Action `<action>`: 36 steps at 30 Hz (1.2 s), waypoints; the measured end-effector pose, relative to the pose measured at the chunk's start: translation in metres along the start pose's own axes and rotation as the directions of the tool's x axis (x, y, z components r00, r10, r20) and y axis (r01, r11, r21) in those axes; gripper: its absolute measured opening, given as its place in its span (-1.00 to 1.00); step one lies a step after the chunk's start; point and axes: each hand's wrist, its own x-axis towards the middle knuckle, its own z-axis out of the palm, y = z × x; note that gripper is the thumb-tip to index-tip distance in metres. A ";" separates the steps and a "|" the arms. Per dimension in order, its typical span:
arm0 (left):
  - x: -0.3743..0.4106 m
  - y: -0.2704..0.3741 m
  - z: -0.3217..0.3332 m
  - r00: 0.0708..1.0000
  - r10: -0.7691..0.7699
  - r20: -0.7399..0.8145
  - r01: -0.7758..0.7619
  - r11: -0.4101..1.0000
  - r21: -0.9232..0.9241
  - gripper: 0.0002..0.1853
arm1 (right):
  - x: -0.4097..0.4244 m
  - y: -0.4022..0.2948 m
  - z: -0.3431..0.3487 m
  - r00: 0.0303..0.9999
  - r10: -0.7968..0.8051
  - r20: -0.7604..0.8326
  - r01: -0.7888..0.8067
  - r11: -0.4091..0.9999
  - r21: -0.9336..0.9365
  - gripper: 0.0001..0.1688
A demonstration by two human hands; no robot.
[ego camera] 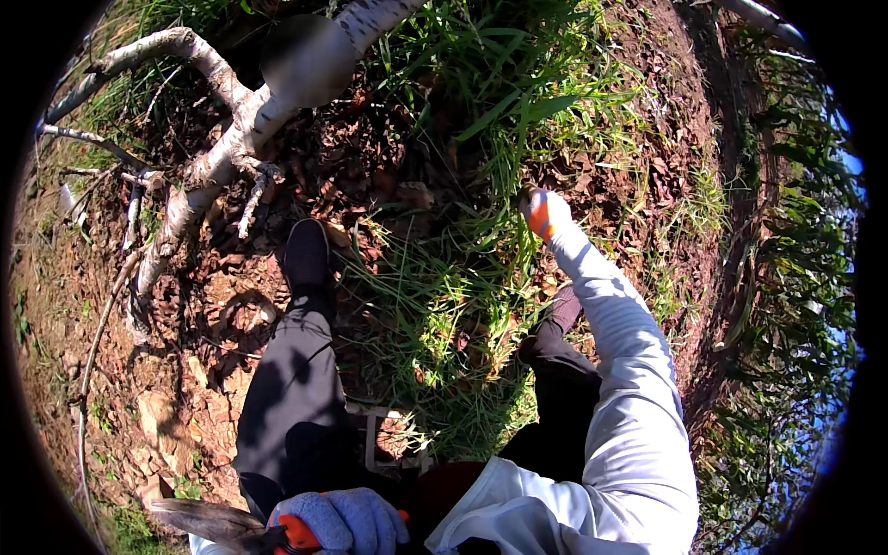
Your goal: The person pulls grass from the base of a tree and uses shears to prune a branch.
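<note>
My left hand (340, 520), in a blue-grey knit glove, is low in the view at my lap. Its fingers wrap around an orange-handled tool (300, 534); a dull, flat, blade-like part (208, 519) points left. My right arm stretches forward in a light long sleeve. At its end my right hand (544, 211), in a grey and orange glove, is closed at a clump of tall green grass (510, 184), with stems at its fingers. Its fingertips are partly hidden. More grass (444, 312) lies bent and tangled between my feet.
A pale-barked branching trunk (239, 135) crosses the upper left, with short broken stubs. A thin stick (90, 374) lies at far left. Dry leaves and rocks (156, 413) cover reddish soil. My dark shoe (306, 253) is near the trunk. Leafy plants (798, 277) line the right side.
</note>
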 end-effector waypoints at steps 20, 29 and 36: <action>0.000 -0.012 -0.011 0.986 0.064 0.154 -0.057 0.997 -0.047 -0.61 | -0.021 0.088 -0.012 0.996 0.065 0.068 -0.057 0.991 -0.118 -0.61; 0.004 -0.011 -0.009 0.977 0.080 0.197 -0.073 0.996 -0.041 -0.59 | -0.005 0.020 -0.038 0.992 0.123 -0.032 -0.120 0.989 0.088 -0.66; -0.002 -0.013 -0.004 0.993 0.101 0.059 -0.095 0.991 -0.098 -0.53 | 0.025 -0.025 -0.049 0.959 0.214 -0.188 -0.086 0.846 0.526 -0.70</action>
